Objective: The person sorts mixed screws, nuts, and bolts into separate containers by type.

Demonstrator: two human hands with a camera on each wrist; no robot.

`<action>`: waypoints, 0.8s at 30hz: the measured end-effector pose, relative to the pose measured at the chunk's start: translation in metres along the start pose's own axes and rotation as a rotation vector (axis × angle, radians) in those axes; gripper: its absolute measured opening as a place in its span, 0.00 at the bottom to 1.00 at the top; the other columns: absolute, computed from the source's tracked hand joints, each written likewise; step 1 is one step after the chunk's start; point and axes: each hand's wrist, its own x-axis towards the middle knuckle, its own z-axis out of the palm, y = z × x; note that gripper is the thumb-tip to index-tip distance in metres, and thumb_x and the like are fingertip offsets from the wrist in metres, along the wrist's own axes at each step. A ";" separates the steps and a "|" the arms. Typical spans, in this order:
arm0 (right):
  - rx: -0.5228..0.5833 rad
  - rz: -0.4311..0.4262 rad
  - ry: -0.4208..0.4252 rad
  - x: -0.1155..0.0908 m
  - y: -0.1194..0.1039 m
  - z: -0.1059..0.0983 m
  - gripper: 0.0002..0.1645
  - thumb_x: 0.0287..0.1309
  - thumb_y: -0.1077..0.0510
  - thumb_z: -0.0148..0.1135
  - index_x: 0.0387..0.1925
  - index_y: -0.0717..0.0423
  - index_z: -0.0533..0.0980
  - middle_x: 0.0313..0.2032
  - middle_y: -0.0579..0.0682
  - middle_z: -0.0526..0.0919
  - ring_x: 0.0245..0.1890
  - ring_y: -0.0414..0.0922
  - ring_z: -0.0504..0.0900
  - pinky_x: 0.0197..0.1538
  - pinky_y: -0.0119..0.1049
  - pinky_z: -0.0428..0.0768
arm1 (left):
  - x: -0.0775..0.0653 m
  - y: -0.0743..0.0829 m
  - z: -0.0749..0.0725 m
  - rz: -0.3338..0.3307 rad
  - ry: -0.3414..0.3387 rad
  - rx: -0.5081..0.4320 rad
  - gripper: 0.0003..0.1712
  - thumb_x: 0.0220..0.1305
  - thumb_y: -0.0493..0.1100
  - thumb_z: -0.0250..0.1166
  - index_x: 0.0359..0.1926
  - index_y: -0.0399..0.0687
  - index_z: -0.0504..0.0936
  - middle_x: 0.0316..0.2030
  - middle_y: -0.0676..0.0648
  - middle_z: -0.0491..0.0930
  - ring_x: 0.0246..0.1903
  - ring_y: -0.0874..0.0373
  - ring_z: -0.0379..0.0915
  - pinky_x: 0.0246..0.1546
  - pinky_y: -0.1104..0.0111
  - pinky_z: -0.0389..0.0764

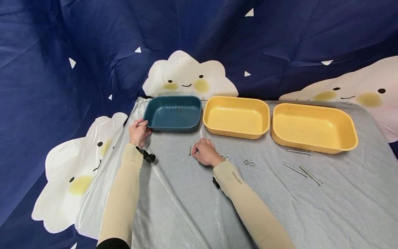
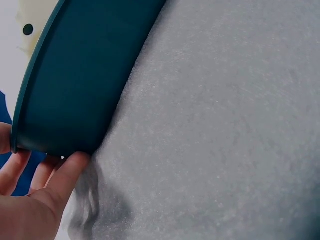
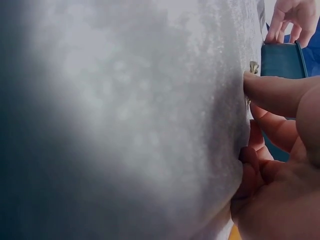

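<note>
My left hand (image 1: 140, 132) is at the near left corner of the dark teal bin (image 1: 174, 129). Its fingertips touch the end wall near the rim, and the thumb (image 2: 75, 167) rests at the bottom corner. Inside the bin lies one small screw (image 1: 180, 110). My right hand (image 1: 206, 152) is down on the grey cloth in front of the bins, its thumb and forefinger pinching a small brass-coloured screw (image 3: 254, 66), mostly hidden by the thumb. Beside those fingertips, another small screw (image 1: 190, 150) shows in the head view.
Right of the teal bin stand a yellow bin (image 1: 236, 134) and a second yellow bin (image 1: 311, 146). Washers (image 1: 228, 157) lie by my right wrist, with two nuts (image 1: 246, 161) farther right. Long bolts (image 1: 311, 175) lie on the cloth before the right bin. A patterned curtain hangs behind.
</note>
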 end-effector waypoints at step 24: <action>0.039 -0.064 0.046 -0.002 0.004 -0.001 0.04 0.61 0.57 0.63 0.31 0.51 0.77 0.42 0.50 0.74 0.51 0.51 0.68 0.54 0.47 0.66 | 0.001 0.000 0.001 -0.002 0.010 0.020 0.18 0.68 0.38 0.59 0.57 0.47 0.72 0.38 0.48 0.73 0.30 0.62 0.77 0.39 0.65 0.82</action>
